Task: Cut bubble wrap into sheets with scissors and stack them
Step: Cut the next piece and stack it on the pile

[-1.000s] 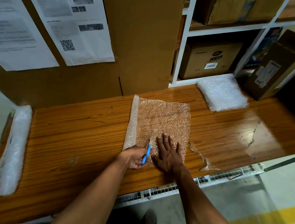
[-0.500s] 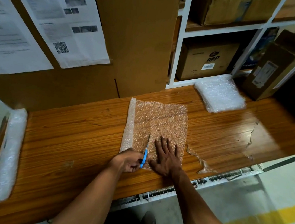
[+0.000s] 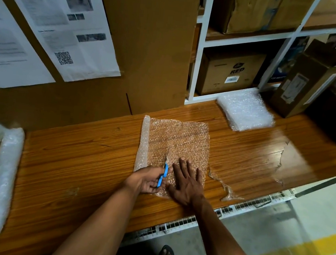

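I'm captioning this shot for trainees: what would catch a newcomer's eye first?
The two hands at the bench's near edge: the left hand works blue-handled scissors into a bubble wrap sheet, the right hand pressing it flat. Next, the white stack of cut sheets at far right.

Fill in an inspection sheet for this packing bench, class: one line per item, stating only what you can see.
Surface: wooden bench, glossy.
Job's things: bubble wrap sheet flat mid-bench; blue-handled scissors cutting into its near edge; stack of cut sheets far right; bubble wrap roll at left.
Clutter: clear film scrap beside the sheet.
Grippers: left hand holds the scissors; right hand presses the sheet flat.
Cables: nothing seen.
Surroundings: shelves of cardboard boxes, printed notices.
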